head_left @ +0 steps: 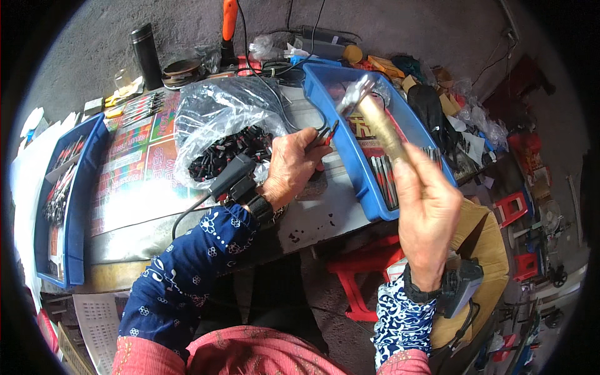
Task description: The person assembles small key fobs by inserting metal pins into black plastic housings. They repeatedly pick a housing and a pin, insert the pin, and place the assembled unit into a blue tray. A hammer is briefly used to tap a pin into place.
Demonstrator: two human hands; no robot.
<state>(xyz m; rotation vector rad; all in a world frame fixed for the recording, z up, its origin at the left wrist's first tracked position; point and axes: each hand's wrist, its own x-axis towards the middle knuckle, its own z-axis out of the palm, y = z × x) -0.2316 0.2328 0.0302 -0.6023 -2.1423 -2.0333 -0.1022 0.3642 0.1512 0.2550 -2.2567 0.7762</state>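
My right hand (428, 212) is closed round the pale handle of a hammer (379, 125), raised above the right blue tray (373, 209); its metal head is smeared by motion. My left hand (290, 164) pinches a small black-and-red tool piece (325, 134) beside that tray's left wall, its far end partly hidden by the fingers. Just left of this hand, a clear plastic bag (219, 103) lies with its mouth towards me, full of small black-and-red pieces (228, 150). Several slim red-and-black tools (383, 178) lie in the tray's near end.
Another blue tray (78, 244) with slim tools stands at the left. More tools (142, 107) lie on printed sheeting (128, 165). Along the back are a black flask (145, 56), cables and loose clutter. A red stool (356, 281) and a cardboard box (478, 250) stand below the table's edge.
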